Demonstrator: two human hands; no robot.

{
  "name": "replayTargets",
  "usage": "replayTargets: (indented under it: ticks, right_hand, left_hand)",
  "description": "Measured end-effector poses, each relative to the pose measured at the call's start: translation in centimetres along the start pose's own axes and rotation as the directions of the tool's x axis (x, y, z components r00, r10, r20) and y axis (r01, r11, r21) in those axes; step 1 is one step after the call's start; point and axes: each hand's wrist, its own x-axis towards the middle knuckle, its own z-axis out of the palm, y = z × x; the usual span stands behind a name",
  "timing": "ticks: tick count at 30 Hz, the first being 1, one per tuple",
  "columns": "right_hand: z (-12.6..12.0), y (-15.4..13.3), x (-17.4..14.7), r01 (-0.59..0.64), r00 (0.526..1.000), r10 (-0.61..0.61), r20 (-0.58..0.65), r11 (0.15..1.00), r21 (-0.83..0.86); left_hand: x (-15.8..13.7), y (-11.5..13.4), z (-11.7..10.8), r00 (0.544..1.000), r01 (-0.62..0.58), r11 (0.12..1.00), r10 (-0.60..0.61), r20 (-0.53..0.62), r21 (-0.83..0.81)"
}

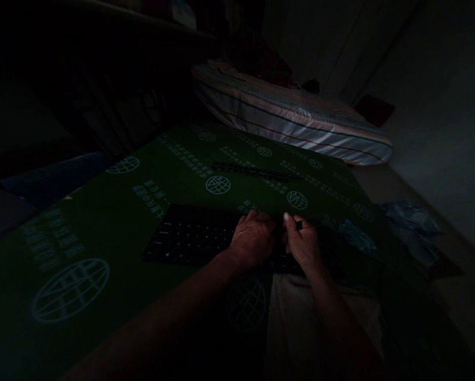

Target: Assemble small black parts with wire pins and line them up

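The scene is very dark. A black keyboard (193, 233) with pale key markings lies on a green sheet printed with white globes and writing (134, 301). Over the middle of the keyboard is my left hand (255, 235), its fingers curled down and closed; whatever its fingertips hold is hidden. To its right, my right hand (303, 241) is also closed, thumb raised against the bent fingers. A small dark thing (299, 225) shows at its fingers, too dim to name. Beneath my right wrist, a pale cloth (288, 317) lies along the keyboard's near edge.
Beyond the keyboard lies a dark strip of small black pieces (253, 170). A crumpled light-blue cloth or wrapper (357, 235) sits at the right. A striped mattress (293, 116) is behind, and clear plastic (412, 222) lies at far right. A wall (447, 121) rises there.
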Motion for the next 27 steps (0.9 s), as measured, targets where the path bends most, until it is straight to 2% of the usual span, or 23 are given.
replayTargets:
  ticks: [5, 12, 17, 21, 27]
  right_hand:
    - [0.3, 0.2, 0.0, 0.064, 0.994, -0.065, -0.086, 0.998, -0.022]
    - [0.9, 0.5, -0.1, 0.056, 0.995, -0.056, -0.088, 0.998, -0.002]
    - [1.0, 0.8, -0.3, 0.097, 0.987, -0.095, -0.126, 0.995, 0.008]
    - [1.0, 0.9, -0.4, 0.139, 0.977, -0.138, -0.161, 0.99, -0.002]
    - [1.0, 0.9, -0.5, 0.121, 0.979, -0.115, -0.167, 0.992, 0.021]
  left_hand:
    - [0.8, 0.8, 0.8, 0.999, -0.005, 0.999, 0.008, -0.047, 0.054]
    - [0.8, -0.1, 2.0, 0.993, -0.031, 1.0, 0.031, -0.113, 0.006]
    - [0.7, -0.3, 2.4, 0.989, -0.044, 0.999, 0.043, -0.142, -0.007]
    - [0.6, -0.3, 2.5, 0.989, -0.048, 0.998, 0.043, -0.141, -0.03]
    - [0.7, -0.4, 2.5, 0.99, -0.045, 0.998, 0.039, -0.136, -0.037]
